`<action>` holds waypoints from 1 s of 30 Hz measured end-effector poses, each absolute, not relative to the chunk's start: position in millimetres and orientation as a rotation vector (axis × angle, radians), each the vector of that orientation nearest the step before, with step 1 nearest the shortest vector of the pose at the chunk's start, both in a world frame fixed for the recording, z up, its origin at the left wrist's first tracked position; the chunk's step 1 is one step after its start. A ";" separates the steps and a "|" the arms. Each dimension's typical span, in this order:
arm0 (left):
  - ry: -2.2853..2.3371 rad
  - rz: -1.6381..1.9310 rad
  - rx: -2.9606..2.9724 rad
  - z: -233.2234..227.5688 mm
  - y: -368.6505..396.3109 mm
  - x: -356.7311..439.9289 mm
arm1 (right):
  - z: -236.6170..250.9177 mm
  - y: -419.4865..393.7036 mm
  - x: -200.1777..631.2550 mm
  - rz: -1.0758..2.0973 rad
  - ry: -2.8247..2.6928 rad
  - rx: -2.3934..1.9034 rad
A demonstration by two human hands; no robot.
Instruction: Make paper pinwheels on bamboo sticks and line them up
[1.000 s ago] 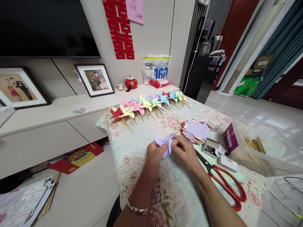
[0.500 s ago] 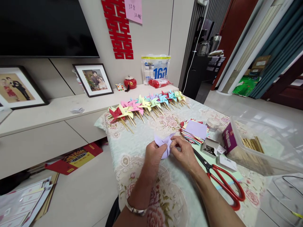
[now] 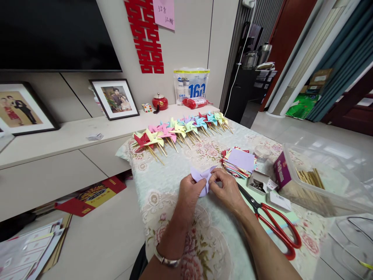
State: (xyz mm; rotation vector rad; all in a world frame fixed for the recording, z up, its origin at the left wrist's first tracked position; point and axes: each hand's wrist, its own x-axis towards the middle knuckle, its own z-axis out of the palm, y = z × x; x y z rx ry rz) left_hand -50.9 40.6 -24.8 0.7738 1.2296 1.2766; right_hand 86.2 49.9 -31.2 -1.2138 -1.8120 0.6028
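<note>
Between my hands, just above the flowered tablecloth, is a purple paper pinwheel [image 3: 204,175] with its corners folded toward the middle. My left hand [image 3: 189,190] grips its left side, thumb pressed near the centre. On the other side, my right hand [image 3: 225,186] pinches the paper close to the middle with thumb and forefinger; anything small between those fingertips is hidden. A stack of coloured paper squares [image 3: 240,160] lies beyond my right hand. Scissors with red handles [image 3: 276,221] rest by my right forearm, next to a small open box of metal fasteners [image 3: 258,184].
Finished pinwheels on sticks [image 3: 175,132] lie in a row along the table's far side. A clear plastic bin [image 3: 317,194] with wooden sticks stands at right, near a round clear container [image 3: 262,153]. Behind the table runs a low white cabinet [image 3: 72,136] bearing framed photos.
Both hands keep their hold on the purple paper with only slight finger shifts. Nothing else on the table has moved.
</note>
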 end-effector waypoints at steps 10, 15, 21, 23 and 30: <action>1.304 1.284 0.817 -26.5 41.4 -50.3 | -28.8 49.3 87.1 0.649 -1.824 -1.195; 1.314 1.309 0.811 -27.9 43.7 -48.5 | -22.0 48.9 92.3 0.657 -1.712 -1.221; 1.343 1.309 0.796 -27.1 46.7 -47.7 | 4.2 36.4 120.3 0.491 -1.625 -1.377; 1.353 1.308 0.792 -27.8 47.3 -47.8 | 17.5 33.5 140.5 0.352 -1.754 -1.488; 1.356 1.315 0.764 -34.7 51.1 -47.5 | 41.0 30.9 205.2 0.075 -2.189 -1.937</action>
